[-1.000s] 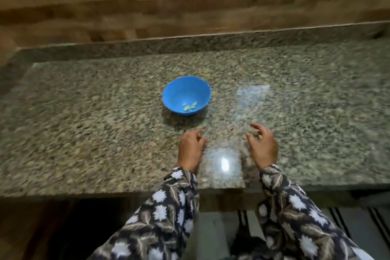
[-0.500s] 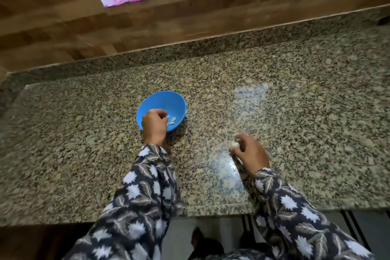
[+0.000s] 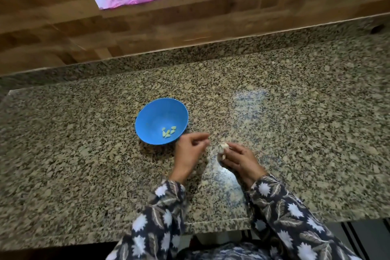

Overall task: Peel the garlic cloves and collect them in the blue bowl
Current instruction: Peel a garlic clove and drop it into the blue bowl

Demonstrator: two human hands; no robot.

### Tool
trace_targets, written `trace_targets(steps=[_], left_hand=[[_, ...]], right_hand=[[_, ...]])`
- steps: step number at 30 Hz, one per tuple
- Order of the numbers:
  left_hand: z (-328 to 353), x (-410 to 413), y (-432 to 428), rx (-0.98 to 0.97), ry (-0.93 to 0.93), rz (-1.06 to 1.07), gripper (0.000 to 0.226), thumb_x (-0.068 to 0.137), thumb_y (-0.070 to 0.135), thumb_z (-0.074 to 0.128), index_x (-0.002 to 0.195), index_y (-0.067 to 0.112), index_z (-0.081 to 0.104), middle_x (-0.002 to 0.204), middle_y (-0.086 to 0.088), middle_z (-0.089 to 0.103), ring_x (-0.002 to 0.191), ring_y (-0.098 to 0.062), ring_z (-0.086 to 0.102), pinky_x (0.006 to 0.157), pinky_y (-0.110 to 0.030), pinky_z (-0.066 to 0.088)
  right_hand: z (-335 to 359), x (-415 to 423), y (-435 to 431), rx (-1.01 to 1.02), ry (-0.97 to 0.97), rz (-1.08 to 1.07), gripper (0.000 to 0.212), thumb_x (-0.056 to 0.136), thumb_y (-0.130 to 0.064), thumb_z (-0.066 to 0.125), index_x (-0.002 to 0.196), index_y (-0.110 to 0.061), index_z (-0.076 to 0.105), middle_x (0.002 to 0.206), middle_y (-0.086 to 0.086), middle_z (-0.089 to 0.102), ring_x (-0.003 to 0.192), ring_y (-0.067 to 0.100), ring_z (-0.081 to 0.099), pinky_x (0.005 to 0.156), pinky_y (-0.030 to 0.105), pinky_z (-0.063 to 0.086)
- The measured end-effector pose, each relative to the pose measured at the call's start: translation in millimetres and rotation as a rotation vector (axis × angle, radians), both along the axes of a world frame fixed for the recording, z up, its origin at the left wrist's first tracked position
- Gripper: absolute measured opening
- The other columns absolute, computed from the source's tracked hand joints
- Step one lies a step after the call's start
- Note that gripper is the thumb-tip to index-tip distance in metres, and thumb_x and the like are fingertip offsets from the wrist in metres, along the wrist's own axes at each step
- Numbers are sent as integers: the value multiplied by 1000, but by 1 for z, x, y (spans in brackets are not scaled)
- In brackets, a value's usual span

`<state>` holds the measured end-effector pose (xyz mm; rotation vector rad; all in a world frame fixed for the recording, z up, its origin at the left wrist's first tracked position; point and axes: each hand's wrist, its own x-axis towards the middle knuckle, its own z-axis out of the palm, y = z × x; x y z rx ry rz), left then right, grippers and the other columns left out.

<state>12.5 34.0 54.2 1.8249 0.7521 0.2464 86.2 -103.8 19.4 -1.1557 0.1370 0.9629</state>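
Garlic (image 3: pixel 223 147) held near the blue bowl (image 3: pixel 148 115)
The right hand (image 3: pixel 240 162) grips it; the left hand (image 3: pixel 188 152) is curled, hold unclear; peeled cloves (image 3: pixel 168 132) lie inside.

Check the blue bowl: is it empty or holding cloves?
Not empty: a few pale peeled cloves lie on the bottom of the upright blue bowl.

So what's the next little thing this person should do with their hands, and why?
Probably bring the left hand across to the garlic pinched in the right hand and pull off a clove or its skin. The garlic looks unpeeled, the left hand sits close beside it, and the blue bowl holds only a few peeled cloves.
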Motion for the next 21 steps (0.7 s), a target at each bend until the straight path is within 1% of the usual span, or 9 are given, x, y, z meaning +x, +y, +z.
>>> trace_targets(steps=[3,6,9,12,14,16,17,19,21], left_hand=[[-18,-2,-13,-149,5,3,32,82,10,70,113,4,66,108,-8,70,92,-16,68,83,-34,56],[-25,-6,-12,-161,-38,24,29,80,9,72,109,5,69,101,-6,72,90,-13,69,82,-30,56],[-25,-10,-9,-297,-71,52,24,81,4,69,105,2,70,94,-6,73,85,-15,70,77,-27,57],[-22,-14,-7,-463,-118,28,22,82,-5,64,104,-2,68,87,-4,72,76,-13,70,67,-20,56],[-22,-16,-7,-467,-142,7,24,80,-5,66,104,-1,68,84,-1,73,77,-13,70,65,-19,55],[-22,-18,-8,-467,-155,7,23,79,-4,68,102,-2,69,82,-1,74,78,-15,71,65,-20,55],[-22,-19,-8,-468,-156,12,22,79,-4,68,101,-3,69,83,-2,74,79,-16,71,65,-20,55],[-23,-21,-8,-469,-155,19,20,80,-5,67,99,-1,70,88,-7,73,81,-19,71,67,-22,56],[-24,-22,-7,-438,-153,10,18,80,-3,68,97,3,71,93,-11,73,85,-20,71,70,-24,56]], right_hand=[[-2,-4,8,41,32,-3,28,90,0,51,117,-5,55,98,9,67,84,17,65,77,25,54],[-5,-9,13,50,9,6,29,89,1,51,117,-5,57,105,8,67,91,17,64,81,25,53],[-4,-13,14,62,-10,-7,28,84,1,58,111,-5,60,101,8,68,86,17,66,73,23,55],[-3,-13,12,19,-115,10,23,80,2,62,101,-7,60,99,10,66,82,16,66,70,23,56],[-3,-14,11,-28,-231,45,26,80,1,63,103,-9,60,102,9,65,85,15,66,70,22,57],[-2,-16,11,-65,-335,59,34,79,0,65,112,-8,61,104,3,66,90,15,65,72,24,56],[-2,-17,10,-68,-366,51,36,78,1,66,113,-6,61,105,3,66,88,14,66,72,24,57],[-2,-19,10,-66,-414,23,36,77,4,66,111,-4,62,101,8,67,80,12,68,68,22,57],[-4,-21,11,-82,-468,-5,36,75,7,67,109,-2,62,100,11,67,77,7,68,65,19,55]])
